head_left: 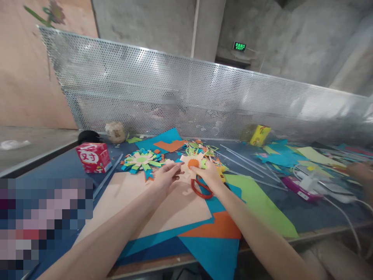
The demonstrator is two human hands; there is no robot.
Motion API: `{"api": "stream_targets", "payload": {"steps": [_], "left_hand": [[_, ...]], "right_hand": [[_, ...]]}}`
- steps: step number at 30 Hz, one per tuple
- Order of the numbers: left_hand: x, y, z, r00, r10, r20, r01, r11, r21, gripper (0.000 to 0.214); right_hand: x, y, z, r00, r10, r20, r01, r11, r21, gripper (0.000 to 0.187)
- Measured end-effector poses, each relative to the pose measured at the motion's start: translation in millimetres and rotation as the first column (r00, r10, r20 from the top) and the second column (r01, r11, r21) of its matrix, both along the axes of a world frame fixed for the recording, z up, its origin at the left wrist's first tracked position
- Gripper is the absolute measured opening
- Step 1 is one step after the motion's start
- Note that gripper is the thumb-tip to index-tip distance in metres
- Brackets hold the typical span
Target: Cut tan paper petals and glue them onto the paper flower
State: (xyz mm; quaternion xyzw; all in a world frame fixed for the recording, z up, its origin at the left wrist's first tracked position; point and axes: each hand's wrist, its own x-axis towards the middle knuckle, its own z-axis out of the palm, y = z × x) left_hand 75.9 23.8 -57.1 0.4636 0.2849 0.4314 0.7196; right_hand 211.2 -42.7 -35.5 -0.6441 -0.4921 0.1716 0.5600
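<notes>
Between my two hands is a pale peach flower (188,158) with a scalloped orange centre (193,163); it looks like felt or thick paper. My right hand (209,174) grips it from the right, fingers near the centre. My left hand (167,174) is at its left side, fingertips drawn together; whatever they pinch is too small to name. Below the flower, the red handle of a pair of scissors (201,191) shows. Left of my left hand lies a layered green, cream and blue flower (142,159). A large peach sheet (145,210) lies under both hands.
Blue, orange and green sheets (256,198) spread on the table. A red box (93,157) stands left, a yellow packet (260,135) at the back. Clear sticks (247,163) and a purple-edged power strip (301,188) lie right. Perforated metal panel (151,89) behind. Another person's hand (359,173) is far right.
</notes>
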Motion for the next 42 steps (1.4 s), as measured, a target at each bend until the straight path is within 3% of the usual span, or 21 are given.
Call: {"api": "stream_targets", "payload": {"steps": [8,18,33,42], "left_hand": [[-1,5,-1.7,0.998,0.05,-0.028,-0.05,0.999,-0.02,0.032],[-1,0,1.2,0.998,0.06,-0.019,-0.061,0.997,-0.051,0.028],[-2,-1,1.0,0.998,-0.042,-0.055,0.045,0.997,0.065,0.031],[-1,-3,2.8,0.999,-0.043,0.025,0.043,0.999,-0.008,0.028]], "right_hand": [[10,8,-10.6,0.999,-0.035,-0.003,0.035,0.999,0.036,0.021],[2,5,-5.1,1.0,0.02,0.005,-0.02,1.0,0.014,0.028],[7,5,-7.5,1.0,-0.001,0.015,0.001,0.998,0.056,0.026],[8,7,-11.2,0.998,0.047,-0.03,-0.044,0.996,0.083,0.029]]}}
